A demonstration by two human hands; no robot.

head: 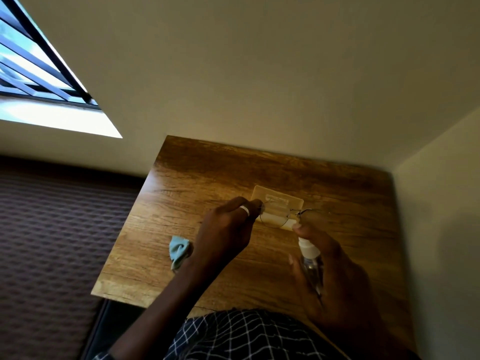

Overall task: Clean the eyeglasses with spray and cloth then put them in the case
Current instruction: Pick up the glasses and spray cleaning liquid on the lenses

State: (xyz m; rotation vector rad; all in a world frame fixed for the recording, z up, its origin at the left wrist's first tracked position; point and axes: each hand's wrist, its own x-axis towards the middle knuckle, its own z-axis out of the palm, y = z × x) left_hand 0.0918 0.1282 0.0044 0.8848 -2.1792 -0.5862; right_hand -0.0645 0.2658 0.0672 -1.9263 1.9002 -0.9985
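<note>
Thin wire-rimmed eyeglasses [283, 218] hang just above the wooden table [197, 178]. My left hand [226, 229] pinches them at their left end. My right hand [330, 268] grips a small clear spray bottle [309, 255] with a white top, a finger on the nozzle, which points at the lenses. Under the glasses lies a pale translucent case [278, 198], flat on the table. A crumpled light blue cloth [178, 252] sits on the table left of my left wrist.
The table stands in a corner, with walls behind it and to its right. Its left edge drops to a dark patterned carpet [52, 229]. A barred window [33, 68] is at the upper left. My checked clothing [241, 336] shows at the bottom.
</note>
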